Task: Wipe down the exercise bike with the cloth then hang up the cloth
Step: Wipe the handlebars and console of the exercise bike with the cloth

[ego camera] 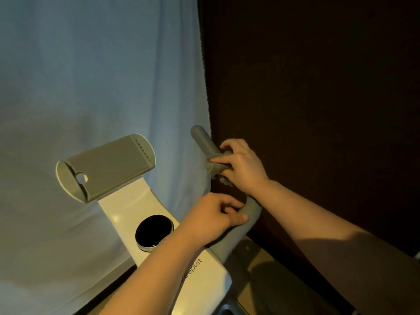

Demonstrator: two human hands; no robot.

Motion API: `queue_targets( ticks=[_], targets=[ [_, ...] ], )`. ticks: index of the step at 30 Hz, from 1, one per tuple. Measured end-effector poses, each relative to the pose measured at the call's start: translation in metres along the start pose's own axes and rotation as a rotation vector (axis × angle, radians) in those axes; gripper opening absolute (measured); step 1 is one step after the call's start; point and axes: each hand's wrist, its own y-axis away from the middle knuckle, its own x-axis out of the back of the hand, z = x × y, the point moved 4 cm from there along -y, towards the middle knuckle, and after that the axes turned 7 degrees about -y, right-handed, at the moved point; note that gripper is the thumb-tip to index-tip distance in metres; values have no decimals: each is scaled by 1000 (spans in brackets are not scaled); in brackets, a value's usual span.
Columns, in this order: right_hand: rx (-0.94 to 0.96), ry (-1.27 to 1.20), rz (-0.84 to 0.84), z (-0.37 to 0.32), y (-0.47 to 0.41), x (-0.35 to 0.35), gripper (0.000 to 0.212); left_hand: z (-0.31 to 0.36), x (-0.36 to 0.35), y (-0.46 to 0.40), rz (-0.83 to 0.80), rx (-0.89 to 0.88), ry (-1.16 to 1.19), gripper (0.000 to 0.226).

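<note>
Both hands are seen on the grey handlebar (229, 233) of the exercise bike (204, 276), which serves as the landmark for everything else. Higher up the bar, toward its rounded free end, the right hand (244, 168) is wrapped around the grey cloth (217, 169); the cloth is bunched round the bar and gripped there, with a frayed fold hanging out just below the fingers. Lower down, where the bar bends toward the frame, the left hand (216, 215) is closed on the bar itself, its fingers curled over the top and its thumb pressed along the near side. The two hands are held near each other but apart (a short stretch of bar lies between them, in shadow).

To the left of the handlebar, a grey device tray (106, 167) is mounted on the white stem, tilted back, with a round hole near its lower lip. Below the tray, and just left of the left wrist, a round black knob (153, 231) with a silver rim is set into the white frame. Partly covered lettering is printed on the frame beneath the left forearm. Behind the handlebar, a pale blue curtain (102, 76) hangs to the left and a dark panel (318, 87) stands to the right.
</note>
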Motion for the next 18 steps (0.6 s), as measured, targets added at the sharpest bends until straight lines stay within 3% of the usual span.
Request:
queue_targets(
  ticks=[3, 8, 11, 15, 18],
  targets=[
    [22, 33, 55, 5, 2, 3, 39, -5, 3, -5, -41, 96, 142, 24],
    [99, 28, -16, -5, -26, 2, 28, -6, 2, -10, -10, 135, 136, 27],
    [96, 10, 33, 0, -14, -1, 30, -8, 0, -10, -10, 132, 156, 27],
    [178, 88, -93, -2, -28, 6, 31, -7, -1, -13, 2, 147, 137, 24],
    [181, 123, -51, -11, -46, 4, 30, -8, 0, -14, 0, 147, 132, 22]
  ],
)
